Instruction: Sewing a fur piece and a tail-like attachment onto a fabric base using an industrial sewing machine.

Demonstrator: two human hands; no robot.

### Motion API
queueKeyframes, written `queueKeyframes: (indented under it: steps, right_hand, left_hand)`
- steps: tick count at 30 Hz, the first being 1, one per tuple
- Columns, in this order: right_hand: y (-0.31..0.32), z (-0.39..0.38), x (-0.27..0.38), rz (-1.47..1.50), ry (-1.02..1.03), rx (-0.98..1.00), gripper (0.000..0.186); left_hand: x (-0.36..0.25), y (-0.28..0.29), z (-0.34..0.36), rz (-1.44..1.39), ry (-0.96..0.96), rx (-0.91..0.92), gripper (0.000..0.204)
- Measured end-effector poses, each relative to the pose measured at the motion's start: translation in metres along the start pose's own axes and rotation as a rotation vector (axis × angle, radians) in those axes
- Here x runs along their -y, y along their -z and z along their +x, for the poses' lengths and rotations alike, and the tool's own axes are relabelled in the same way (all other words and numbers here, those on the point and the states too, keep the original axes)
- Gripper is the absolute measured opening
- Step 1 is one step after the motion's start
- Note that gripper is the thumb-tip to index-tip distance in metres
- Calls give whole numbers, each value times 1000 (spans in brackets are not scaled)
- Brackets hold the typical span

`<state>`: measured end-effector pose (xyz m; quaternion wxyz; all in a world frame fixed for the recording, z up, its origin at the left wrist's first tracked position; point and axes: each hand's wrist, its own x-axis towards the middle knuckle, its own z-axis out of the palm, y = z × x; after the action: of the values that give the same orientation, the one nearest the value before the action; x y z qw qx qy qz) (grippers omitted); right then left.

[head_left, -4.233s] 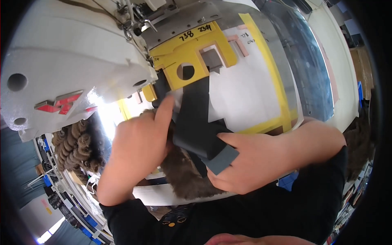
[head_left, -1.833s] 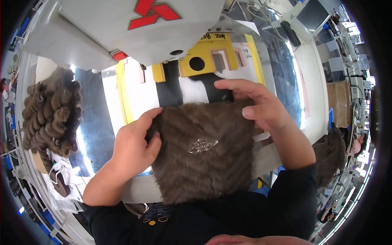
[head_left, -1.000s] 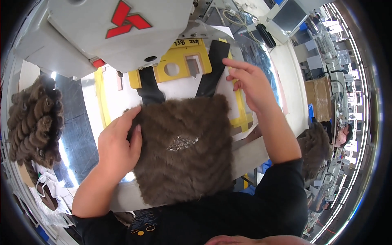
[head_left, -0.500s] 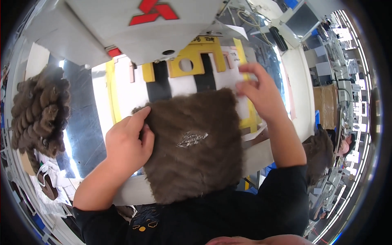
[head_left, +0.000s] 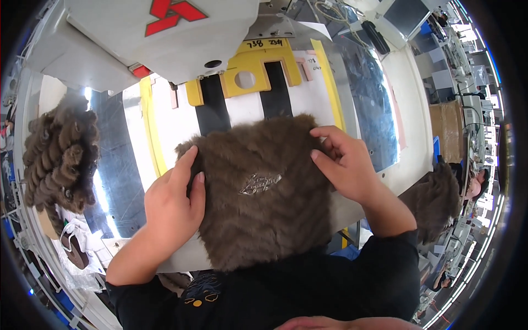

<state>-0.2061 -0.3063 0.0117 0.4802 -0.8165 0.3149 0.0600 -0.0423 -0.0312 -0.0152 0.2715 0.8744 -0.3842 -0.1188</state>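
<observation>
A roughly square piece of brown fur lies in front of me, its lower edge against my dark shirt. Shiny silver lettering sits in its middle. My left hand grips the upper left edge, index finger stretched along the pile and thumb pressed beside it. At the upper right edge my right hand holds the fur between thumb and forefinger. Just beyond the fur's far edge is a white bed with two black strips. A yellow template with a round hole lies across them.
A white machine head with a red emblem overhangs the far left. Rolled brown fur pieces are heaped at the left, above a white bag. More brown fur hangs at the right, near a cardboard box.
My right hand has come down from beyond the fur's upper right corner and taken hold of its right edge. My left hand stays on the left edge.
</observation>
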Motion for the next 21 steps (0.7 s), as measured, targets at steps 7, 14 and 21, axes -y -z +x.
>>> queueKeyframes:
  steps: [7, 14, 21]
  right_hand:
    - [-4, 26, 0, -263, 263, -206, 31]
    - [4, 65, 8, -342, 325, -270, 30]
    - [11, 95, 24, -350, 318, -223, 33]
  left_hand:
    - [12, -12, 23, 152, -115, -121, 37]
    - [17, -13, 59, 176, -107, -178, 31]
    - [26, -9, 89, 133, -57, -207, 31]
